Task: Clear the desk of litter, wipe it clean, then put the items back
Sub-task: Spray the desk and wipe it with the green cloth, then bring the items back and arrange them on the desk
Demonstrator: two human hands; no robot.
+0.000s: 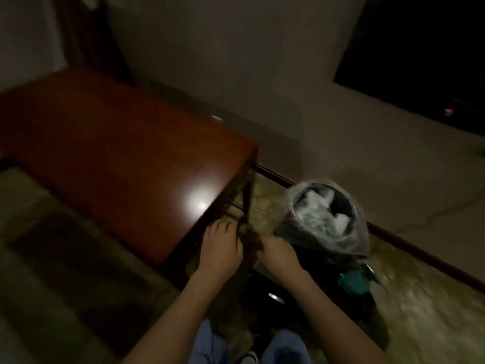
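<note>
Dark, limp cloth (248, 240) hangs between the two hands at the near corner of the desk (126, 164), and it looks soft and light, something that will sag and bunch rather than keep a shape. The left hand (220, 248) has its fingers curled on one side of it and the right hand (278, 254) pinches the other side, so it is stretched in a narrow band between them; the picture is dim and smeared, so I take it for a wiping rag without being sure. It is best held by a gathered fistful, since a loose edge would drag or slip. The red-brown desk top, to the left of and beyond the hands, shows only a bright glare spot and a small pale speck far back. Just right of the right hand stands a bin (322, 219) lined with a clear plastic bag and holding crumpled white litter. Below that hand lie dark items, one teal (353, 281), crowding the floor there.
</note>
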